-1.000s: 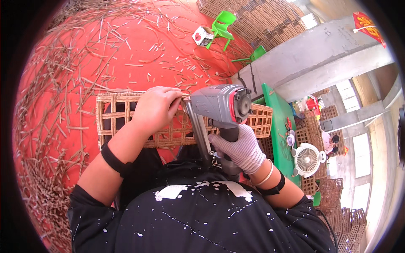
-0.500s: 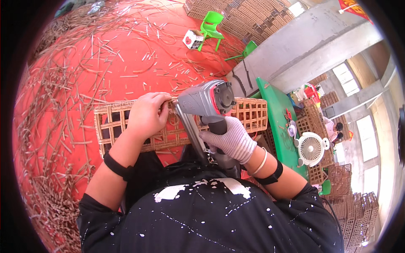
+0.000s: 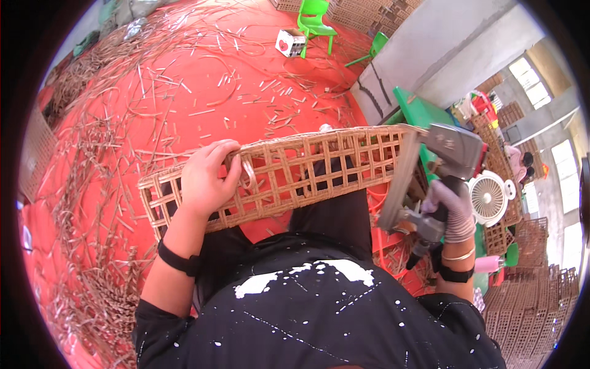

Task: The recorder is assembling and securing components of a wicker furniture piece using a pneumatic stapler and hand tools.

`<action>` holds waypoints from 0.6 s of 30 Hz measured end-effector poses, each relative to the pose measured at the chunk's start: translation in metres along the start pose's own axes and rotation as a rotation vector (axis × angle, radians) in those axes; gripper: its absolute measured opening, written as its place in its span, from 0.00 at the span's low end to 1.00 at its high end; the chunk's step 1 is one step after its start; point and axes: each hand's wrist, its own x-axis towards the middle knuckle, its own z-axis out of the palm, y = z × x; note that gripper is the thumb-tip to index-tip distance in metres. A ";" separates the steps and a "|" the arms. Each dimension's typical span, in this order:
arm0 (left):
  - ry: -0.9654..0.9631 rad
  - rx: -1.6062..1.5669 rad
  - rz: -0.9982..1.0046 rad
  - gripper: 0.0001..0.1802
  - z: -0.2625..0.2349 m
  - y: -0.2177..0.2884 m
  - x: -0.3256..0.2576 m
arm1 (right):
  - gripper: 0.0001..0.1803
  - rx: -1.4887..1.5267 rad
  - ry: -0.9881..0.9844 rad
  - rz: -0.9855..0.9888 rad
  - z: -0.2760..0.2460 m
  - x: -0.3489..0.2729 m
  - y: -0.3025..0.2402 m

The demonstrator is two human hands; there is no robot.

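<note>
A long open-lattice woven basket, brown, lies across my thighs, tilted so that its right end sits higher. My left hand, bare, is wrapped over its far rim left of the middle, with fingertips at the edge. A short pale strip curls on the lattice beside the thumb. My right hand, in a pale knitted glove, grips the handle of a grey nail gun. The gun's nose is at the basket's far right corner; whether it touches cannot be made out. The gun looks slightly blurred.
Cut strips litter the red floor. Beyond my right hand are a green table and a white fan. Stacked baskets rise at the right. Farther off stand a green chair and a small box.
My right hand has carried the nail gun rightward from the middle of the basket's far rim to its right corner. My left hand keeps its hold, and the basket is now more tilted.
</note>
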 end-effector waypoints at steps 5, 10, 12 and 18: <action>-0.133 0.056 -0.045 0.19 -0.007 0.008 0.002 | 0.11 0.323 0.268 0.057 -0.061 0.013 0.055; -0.231 0.306 -0.026 0.28 -0.005 0.044 0.005 | 0.15 0.483 0.432 0.177 -0.119 0.020 0.124; -0.223 0.289 -0.144 0.26 0.001 0.045 0.007 | 0.16 0.589 0.447 0.232 -0.142 0.023 0.151; -0.155 0.265 -0.084 0.16 0.007 0.037 0.004 | 0.14 0.654 0.481 0.293 -0.166 0.026 0.193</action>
